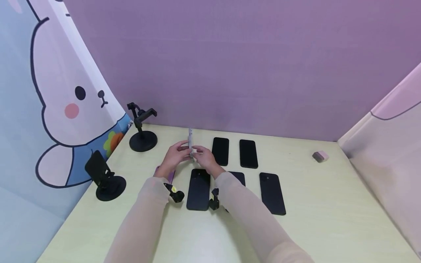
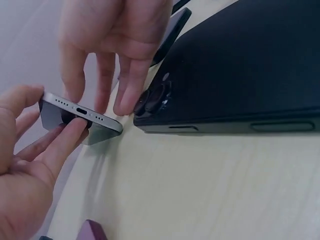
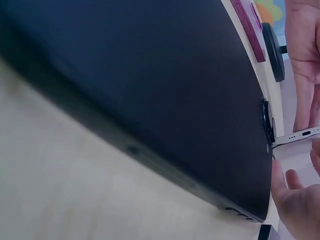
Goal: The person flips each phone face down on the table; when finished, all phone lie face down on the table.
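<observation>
A silver-edged phone (image 1: pixel 190 140) stands upright on its narrow side above the back of the table, its end with the charging port towards me. My left hand (image 1: pixel 175 157) grips it from the left, thumb on one edge and fingers against its face in the left wrist view. From the right, my right hand (image 1: pixel 205 157) holds the same phone with its fingertips. A black phone (image 1: pixel 198 190) lies just in front of the hands, camera side up. Beneath my left wrist is a purple phone (image 1: pixel 171 176), partly covered.
Two black phones (image 1: pixel 220 151) lie behind my right hand. Another dark phone (image 1: pixel 237 176) is half hidden by my right sleeve, and one more (image 1: pixel 272 193) lies to its right. Black phone stands (image 1: pixel 143 141) are at the left. A small block (image 1: pixel 320 156) sits far right.
</observation>
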The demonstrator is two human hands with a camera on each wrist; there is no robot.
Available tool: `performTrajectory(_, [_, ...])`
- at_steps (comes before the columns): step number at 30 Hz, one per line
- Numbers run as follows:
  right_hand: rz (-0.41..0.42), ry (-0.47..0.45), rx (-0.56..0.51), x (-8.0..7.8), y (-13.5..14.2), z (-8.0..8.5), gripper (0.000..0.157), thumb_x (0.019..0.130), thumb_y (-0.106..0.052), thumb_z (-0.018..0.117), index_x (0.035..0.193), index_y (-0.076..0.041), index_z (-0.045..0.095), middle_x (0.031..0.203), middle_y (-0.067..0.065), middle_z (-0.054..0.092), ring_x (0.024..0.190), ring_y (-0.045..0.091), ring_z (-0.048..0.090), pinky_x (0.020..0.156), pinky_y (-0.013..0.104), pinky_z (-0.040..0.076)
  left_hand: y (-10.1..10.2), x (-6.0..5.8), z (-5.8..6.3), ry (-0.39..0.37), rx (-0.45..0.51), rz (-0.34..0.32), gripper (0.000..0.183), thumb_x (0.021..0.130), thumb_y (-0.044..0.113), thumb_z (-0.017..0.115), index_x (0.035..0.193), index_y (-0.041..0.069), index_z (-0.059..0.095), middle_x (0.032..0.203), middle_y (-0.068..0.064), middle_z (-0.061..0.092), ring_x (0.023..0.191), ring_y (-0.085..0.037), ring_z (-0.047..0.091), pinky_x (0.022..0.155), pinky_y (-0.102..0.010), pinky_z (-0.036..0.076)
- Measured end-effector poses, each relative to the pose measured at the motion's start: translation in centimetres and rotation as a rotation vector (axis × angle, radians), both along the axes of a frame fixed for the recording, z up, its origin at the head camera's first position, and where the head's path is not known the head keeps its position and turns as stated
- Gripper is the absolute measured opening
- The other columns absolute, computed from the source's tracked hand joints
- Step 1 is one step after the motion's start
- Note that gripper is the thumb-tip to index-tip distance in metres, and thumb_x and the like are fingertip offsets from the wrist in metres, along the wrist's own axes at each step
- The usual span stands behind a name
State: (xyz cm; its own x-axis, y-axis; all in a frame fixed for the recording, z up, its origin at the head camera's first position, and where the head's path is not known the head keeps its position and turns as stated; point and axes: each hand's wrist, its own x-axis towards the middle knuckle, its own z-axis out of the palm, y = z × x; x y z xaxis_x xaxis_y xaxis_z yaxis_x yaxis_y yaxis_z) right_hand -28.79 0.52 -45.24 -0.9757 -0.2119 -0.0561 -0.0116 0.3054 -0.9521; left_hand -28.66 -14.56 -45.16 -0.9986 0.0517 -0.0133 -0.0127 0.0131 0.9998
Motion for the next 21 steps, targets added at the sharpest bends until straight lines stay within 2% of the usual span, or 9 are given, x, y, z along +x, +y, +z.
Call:
performTrajectory(3, [0.015,-0.018,-0.005,-0.1,0.0,0.0,0.037,0.098,-0.011,0.058,0.134,-0.005,0.058,0.132,0.022,0.052,0.111,0.030,0.059,0.084,0.035,0.051,-0.2,0.0,0.2,0.024,-0.083,0.009,0.045,0.095,-0.002,0.053,0.139,-0.004,0.049,0.129,-0.031,0.053,0.108,-0.039,0.060,0.085,-0.038,0.053])
performTrajectory(6, [0.016,-0.029,0.019,-0.1,-0.1,0.0,0.038,0.096,-0.010,0.061,0.133,-0.003,0.058,0.128,0.022,0.055,0.111,0.031,0.058,0.087,0.037,0.050,-0.5,-0.1,0.2,0.034,-0.207,0.033,0.044,0.091,-0.002,0.051,0.135,-0.005,0.053,0.129,-0.028,0.055,0.107,-0.036,0.062,0.083,-0.032,0.054])
performTrajectory(11, [-0.006,-0.030,0.122,-0.1,-0.2,-0.3,0.039,0.094,-0.013,0.065,0.133,-0.006,0.060,0.124,0.017,0.059,0.107,0.027,0.057,0.086,0.035,0.050,-1.2,-0.3,0.1,0.072,-0.496,0.034,0.043,0.088,0.002,0.057,0.131,-0.005,0.058,0.121,-0.024,0.062,0.095,-0.027,0.066,0.073,-0.027,0.053])
performTrajectory(14, [-0.019,-0.018,0.182,-0.2,-0.4,-0.5,0.039,0.093,-0.015,0.067,0.131,-0.007,0.062,0.119,0.015,0.061,0.104,0.025,0.058,0.083,0.033,0.050,-1.6,-0.3,0.1,0.102,-0.610,0.011,0.040,0.089,0.003,0.061,0.128,-0.006,0.060,0.114,-0.023,0.065,0.089,-0.025,0.063,0.071,-0.030,0.051])
performTrajectory(17, [-0.025,0.012,0.241,-0.4,-0.5,-0.4,0.038,0.091,-0.015,0.070,0.128,-0.007,0.064,0.112,0.014,0.064,0.099,0.024,0.059,0.081,0.031,0.049,-1.7,-0.4,0.2,0.131,-0.710,0.002,0.038,0.089,0.006,0.065,0.124,-0.006,0.062,0.107,-0.022,0.067,0.088,-0.027,0.061,0.074,-0.036,0.050])
performTrajectory(21, [-0.025,0.072,0.364,-0.6,-0.6,-0.2,0.036,0.090,-0.015,0.071,0.125,-0.007,0.067,0.103,0.011,0.068,0.096,0.023,0.061,0.082,0.030,0.048,-1.6,-0.6,0.0,0.153,-0.819,0.006,0.039,0.088,0.011,0.069,0.123,-0.006,0.063,0.112,-0.022,0.067,0.104,-0.033,0.061,0.089,-0.044,0.048])
